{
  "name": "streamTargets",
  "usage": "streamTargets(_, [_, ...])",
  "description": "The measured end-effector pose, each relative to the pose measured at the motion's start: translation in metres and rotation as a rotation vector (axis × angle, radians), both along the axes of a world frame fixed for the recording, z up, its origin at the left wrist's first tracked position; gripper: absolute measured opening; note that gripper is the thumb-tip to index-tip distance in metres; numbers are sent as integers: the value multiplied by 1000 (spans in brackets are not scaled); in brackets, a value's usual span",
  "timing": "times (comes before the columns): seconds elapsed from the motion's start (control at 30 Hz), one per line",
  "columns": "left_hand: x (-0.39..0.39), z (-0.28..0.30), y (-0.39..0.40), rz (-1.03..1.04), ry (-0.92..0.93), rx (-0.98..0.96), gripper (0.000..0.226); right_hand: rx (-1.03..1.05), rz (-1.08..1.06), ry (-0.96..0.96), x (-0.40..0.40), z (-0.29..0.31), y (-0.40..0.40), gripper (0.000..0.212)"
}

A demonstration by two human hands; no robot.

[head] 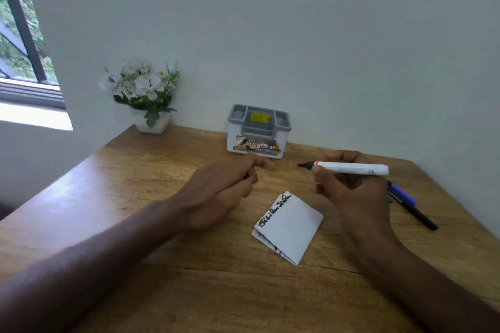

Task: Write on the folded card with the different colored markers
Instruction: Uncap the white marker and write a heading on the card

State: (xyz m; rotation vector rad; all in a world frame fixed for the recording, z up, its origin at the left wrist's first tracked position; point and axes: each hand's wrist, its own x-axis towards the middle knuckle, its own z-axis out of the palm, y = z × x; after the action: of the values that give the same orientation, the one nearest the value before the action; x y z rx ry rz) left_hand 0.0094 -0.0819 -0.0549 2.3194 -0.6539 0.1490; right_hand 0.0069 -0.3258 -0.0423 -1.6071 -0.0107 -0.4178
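Now uncapped marker (351, 168) in right hand (349, 192)

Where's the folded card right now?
The folded card lies flat on the wooden table, centre-right in the head view, between the left hand and right hand, touched by neither.

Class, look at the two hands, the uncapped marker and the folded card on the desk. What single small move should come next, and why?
Probably lower the right hand so the tip of the uncapped white-barrelled black marker meets the blank area of the white folded paper card. The marker is held above the wooden table, off the card, which carries only one line of black writing along its edge. The left hand rests curled beside it.
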Motion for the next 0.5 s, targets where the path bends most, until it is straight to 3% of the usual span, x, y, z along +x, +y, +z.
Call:
streamTargets(0.13, [8, -6, 1, 54, -73, -24, 39, 304, 110, 100, 1, -2, 5, 15])
streamTargets(0.23, [14, -8, 0, 38, -141, 27, 57, 507, 203, 171, 7, -5, 3, 15])
streamTargets(0.33, [15, -9, -1, 9, -159, 11, 66, 555, 242, 170, 10, -5, 0, 19])
streamTargets(0.5, [14, -9, 1, 37, -98, -145, 46, 523, 232, 102, 7, -4, -1, 13])
